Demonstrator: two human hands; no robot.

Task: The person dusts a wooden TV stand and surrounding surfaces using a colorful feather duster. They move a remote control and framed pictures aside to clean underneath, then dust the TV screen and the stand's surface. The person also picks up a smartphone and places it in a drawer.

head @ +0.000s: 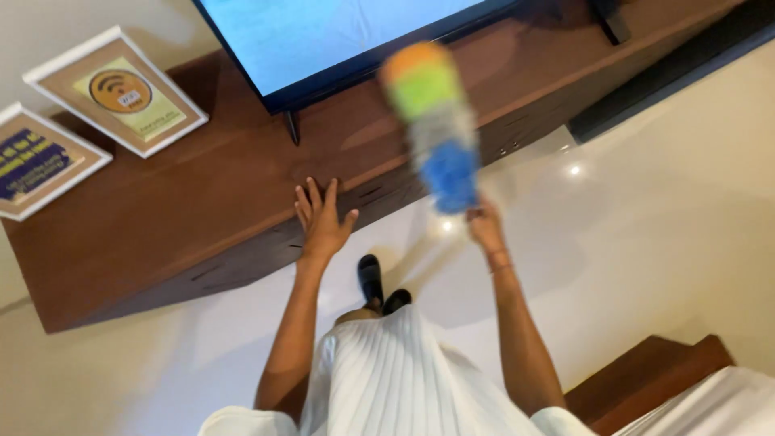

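Right hand [484, 224] grips blurred multicoloured duster [436, 121], which rises above it toward the screen [323, 40]. Left hand [323, 220], fingers spread, rests flat at surface [161, 218] front edge.

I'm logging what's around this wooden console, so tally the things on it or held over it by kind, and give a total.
Framed signs: 2, one with a yellow round symbol, one with a blue panel at the left edge
Television: 1
Multicoloured duster: 1, blurred, held in the right hand
Total: 4
The left hand rests open on the console.
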